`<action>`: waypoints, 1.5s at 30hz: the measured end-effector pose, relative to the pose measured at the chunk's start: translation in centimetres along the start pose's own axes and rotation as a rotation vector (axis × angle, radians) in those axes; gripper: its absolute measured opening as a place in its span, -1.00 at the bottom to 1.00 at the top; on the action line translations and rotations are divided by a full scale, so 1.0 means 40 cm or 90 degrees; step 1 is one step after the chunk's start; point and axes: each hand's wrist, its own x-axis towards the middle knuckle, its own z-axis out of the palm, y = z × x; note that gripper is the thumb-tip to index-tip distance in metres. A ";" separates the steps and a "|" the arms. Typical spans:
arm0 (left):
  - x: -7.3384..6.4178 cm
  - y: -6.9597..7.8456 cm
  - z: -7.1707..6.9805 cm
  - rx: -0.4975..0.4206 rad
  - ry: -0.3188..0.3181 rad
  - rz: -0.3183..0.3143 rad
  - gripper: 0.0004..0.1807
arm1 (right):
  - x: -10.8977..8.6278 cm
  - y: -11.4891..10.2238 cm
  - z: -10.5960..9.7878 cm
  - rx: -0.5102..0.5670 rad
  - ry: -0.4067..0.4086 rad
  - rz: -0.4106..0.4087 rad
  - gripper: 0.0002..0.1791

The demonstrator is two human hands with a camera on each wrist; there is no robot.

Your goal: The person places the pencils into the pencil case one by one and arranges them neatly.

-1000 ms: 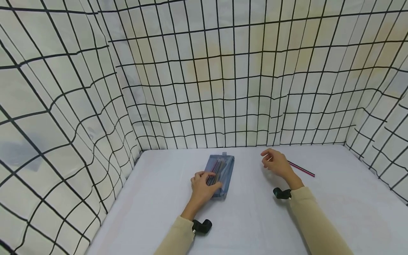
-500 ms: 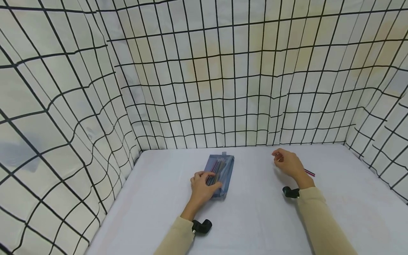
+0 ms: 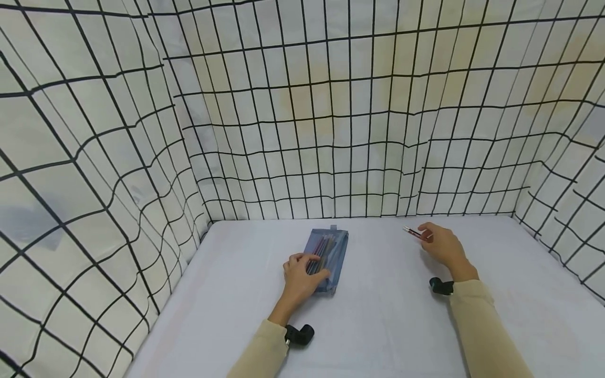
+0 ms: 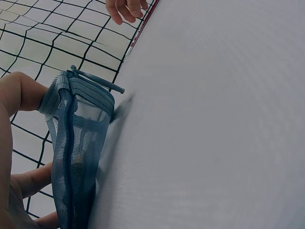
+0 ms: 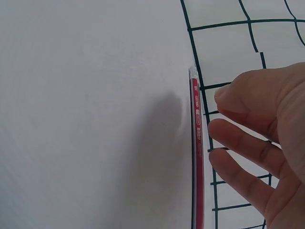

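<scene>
A blue mesh pencil case (image 3: 337, 262) with several slim coloured sticks inside lies on the white table, left of centre. My left hand (image 3: 302, 274) holds it at its near left part, the thumb bent onto the near end. In the left wrist view the zipped end of the pencil case (image 4: 81, 143) shows close up. Two pencils (image 3: 413, 232), one red and one black, lie side by side at the right. My right hand (image 3: 444, 244) hovers over them and hides their right part. In the right wrist view its fingers (image 5: 243, 167) are spread beside the red pencil (image 5: 197, 138), apart from it.
White walls covered by a black grid (image 3: 302, 121) enclose the table (image 3: 368, 325) at the back and both sides. The back edge runs just behind the pencil case. A black wrist camera (image 3: 299, 336) sits on each forearm, at the sleeve cuff.
My right hand has moved to the right along the pencils, uncovering their left ends and covering their right ends. The left hand and the pencil case have stayed put.
</scene>
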 end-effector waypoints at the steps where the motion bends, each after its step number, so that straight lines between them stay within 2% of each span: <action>1: 0.000 0.000 0.000 0.000 0.000 0.000 -0.48 | 0.000 0.003 0.000 0.000 0.001 -0.002 -0.57; 16: 0.000 -0.006 0.005 0.003 -0.001 0.000 -0.49 | -0.009 0.051 -0.007 -0.021 -0.002 -0.001 -0.54; 22: 0.000 -0.004 0.004 0.002 0.002 -0.001 -0.49 | -0.015 0.053 -0.013 -0.030 -0.018 0.020 -0.55; 33: 0.001 -0.007 0.007 0.000 0.002 0.001 -0.49 | -0.011 0.064 -0.004 -0.061 -0.020 0.012 -0.63; 45: 0.005 -0.005 0.006 0.002 -0.001 -0.001 -0.48 | -0.011 0.054 -0.015 -0.053 -0.042 0.024 -0.57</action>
